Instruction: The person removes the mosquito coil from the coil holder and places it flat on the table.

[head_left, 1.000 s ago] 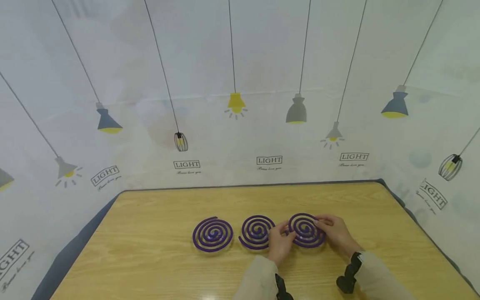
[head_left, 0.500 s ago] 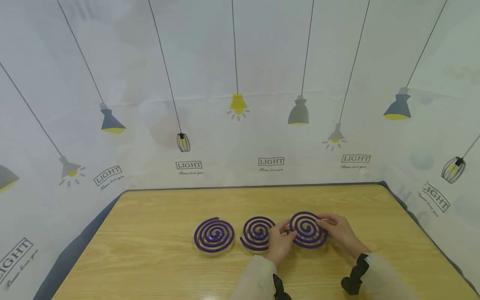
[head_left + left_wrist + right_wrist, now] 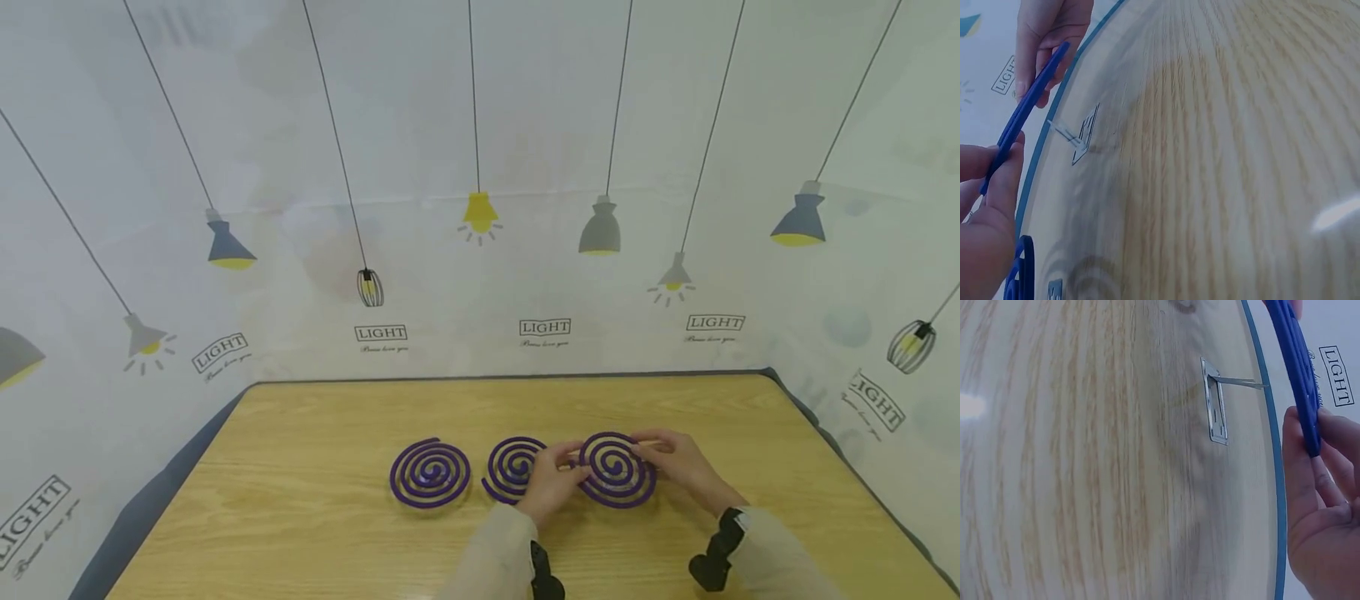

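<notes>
A purple spiral mosquito coil (image 3: 615, 468) is held over the table between both hands. My left hand (image 3: 552, 483) pinches its left edge between thumb and fingers, and my right hand (image 3: 681, 468) pinches the right edge. In the left wrist view the coil (image 3: 1029, 94) appears edge-on, apart from the tabletop. Under it, a small metal coil stand (image 3: 1207, 400) with a raised prong lies on the table, plain in the right wrist view. Two more purple coils sit to the left: a middle coil (image 3: 517, 465), partly behind my left hand, and a far-left coil (image 3: 431, 473).
The wooden table (image 3: 315, 517) has a dark edge at the back and sides. Behind it hangs a pale backdrop (image 3: 420, 275) printed with lamps and the word LIGHT. Black straps (image 3: 718, 550) circle both wrists over light sleeves.
The held coil has come slightly down and toward the person since half a second ago. My left hand has shifted a little left, still pinching it. The other two coils stay put.
</notes>
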A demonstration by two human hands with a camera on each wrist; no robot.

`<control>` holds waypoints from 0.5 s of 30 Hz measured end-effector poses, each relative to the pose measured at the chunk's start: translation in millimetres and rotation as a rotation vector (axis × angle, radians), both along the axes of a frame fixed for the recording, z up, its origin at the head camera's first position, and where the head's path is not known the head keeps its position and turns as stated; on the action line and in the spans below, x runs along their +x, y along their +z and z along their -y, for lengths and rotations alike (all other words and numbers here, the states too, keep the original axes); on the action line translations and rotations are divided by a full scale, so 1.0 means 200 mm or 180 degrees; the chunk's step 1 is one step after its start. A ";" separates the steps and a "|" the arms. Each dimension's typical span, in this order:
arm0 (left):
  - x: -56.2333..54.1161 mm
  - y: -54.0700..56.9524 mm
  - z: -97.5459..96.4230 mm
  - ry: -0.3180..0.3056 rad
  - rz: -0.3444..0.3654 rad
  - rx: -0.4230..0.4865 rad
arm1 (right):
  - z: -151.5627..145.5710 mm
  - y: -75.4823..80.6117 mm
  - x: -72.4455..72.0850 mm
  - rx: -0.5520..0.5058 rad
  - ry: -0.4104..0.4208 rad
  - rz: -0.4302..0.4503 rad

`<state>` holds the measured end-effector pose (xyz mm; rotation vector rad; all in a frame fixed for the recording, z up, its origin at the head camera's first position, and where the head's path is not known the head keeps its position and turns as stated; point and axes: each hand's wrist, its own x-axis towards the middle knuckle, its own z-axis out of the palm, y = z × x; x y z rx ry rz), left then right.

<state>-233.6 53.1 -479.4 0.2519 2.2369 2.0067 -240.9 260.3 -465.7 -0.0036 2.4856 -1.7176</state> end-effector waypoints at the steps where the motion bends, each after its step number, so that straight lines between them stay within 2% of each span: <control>1: 0.00 0.00 0.01 -0.0037 0.0030 -0.0015 | 0.00 0.00 0.00 0.0002 0.0015 0.0007; 4: -0.01 0.01 0.02 -0.0080 0.0192 0.0030 | 0.00 0.01 -0.01 -0.0011 -0.0007 0.0044; 8: -0.02 0.06 0.04 -0.0039 0.0328 0.0322 | 0.01 0.02 -0.03 -0.0087 -0.0062 0.0026; 9: -0.02 0.07 0.04 -0.0031 0.0298 0.0408 | 0.01 0.02 -0.04 -0.0112 -0.0073 0.0009; 12: -0.03 0.09 0.04 0.0056 0.0321 0.0523 | 0.02 0.04 -0.05 -0.0272 -0.0121 -0.0025; 15: -0.05 0.09 0.03 0.0196 0.0429 0.0670 | 0.03 0.07 -0.06 -0.0349 -0.0176 -0.0074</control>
